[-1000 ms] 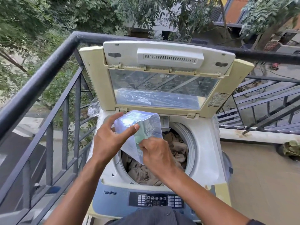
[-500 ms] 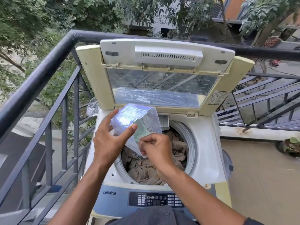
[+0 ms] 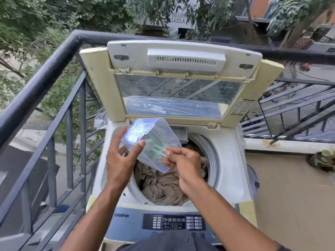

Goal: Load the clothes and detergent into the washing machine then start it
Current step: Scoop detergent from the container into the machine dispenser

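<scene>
Detergent box (image 3: 152, 142) is held tilted above the drum of clothes (image 3: 163, 185), gripped by the left hand (image 3: 121, 160) at 9 o'clock; a green scoop (image 3: 159, 152) inside is pinched by the right hand (image 3: 183, 163) at 3 o'clock.

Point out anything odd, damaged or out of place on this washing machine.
Clear plastic wrap bunches loosely off the washing machine's back left corner, and more shows through the raised lid. The casing looks yellowed. Nothing looks spilled: the clothes sit inside the drum, and both hands hold the clear container above them.
</scene>
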Demonstrator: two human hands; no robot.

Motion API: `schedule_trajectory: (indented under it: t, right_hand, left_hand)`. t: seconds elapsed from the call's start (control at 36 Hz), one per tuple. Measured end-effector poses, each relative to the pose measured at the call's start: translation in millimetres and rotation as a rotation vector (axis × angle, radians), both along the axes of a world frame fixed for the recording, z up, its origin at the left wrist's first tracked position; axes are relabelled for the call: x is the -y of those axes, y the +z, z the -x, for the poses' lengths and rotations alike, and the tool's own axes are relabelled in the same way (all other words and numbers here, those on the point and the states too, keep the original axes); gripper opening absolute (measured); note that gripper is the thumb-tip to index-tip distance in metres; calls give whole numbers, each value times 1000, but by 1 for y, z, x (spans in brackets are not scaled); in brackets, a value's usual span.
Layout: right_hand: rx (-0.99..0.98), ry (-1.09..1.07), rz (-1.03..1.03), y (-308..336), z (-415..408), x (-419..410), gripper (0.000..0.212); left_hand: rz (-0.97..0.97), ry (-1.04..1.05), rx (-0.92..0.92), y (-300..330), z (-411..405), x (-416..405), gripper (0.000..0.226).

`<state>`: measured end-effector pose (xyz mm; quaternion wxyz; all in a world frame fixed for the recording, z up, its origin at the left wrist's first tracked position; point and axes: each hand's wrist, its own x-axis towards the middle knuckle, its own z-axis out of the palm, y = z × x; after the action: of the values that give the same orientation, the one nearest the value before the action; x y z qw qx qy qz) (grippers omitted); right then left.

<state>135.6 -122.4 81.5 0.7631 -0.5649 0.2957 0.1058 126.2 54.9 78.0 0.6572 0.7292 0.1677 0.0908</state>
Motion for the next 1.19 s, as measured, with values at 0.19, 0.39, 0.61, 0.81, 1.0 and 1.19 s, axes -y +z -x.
schedule_trajectory:
  t: [0.19,0.39,0.61,0.81,1.0,1.19]
  right_hand:
    - [-17,-21,-77,-8,-4,10,8]
    - [-46,-45,-15,-18,-9,20,10]
    - [-96,-13,12,-26,-15,27,8]
    - [-69,3,-28,-26,-26,32,6]
    - [-53,-98,-51,-18,-51,42,7]
    - [-54,-134,126,-33,-80,46,4]
  left_hand:
    - [134,92,-143,-15,-1,-1,85]
    - [252,145,-243,-26,1,1,96]
    - [324,134,-355,-39,2,6,98]
    - [330,151,-405,-51,2,6,97]
    - [303,196,-413,-54,3,7,101]
    - [274,200,-426,-58,2,5,101]
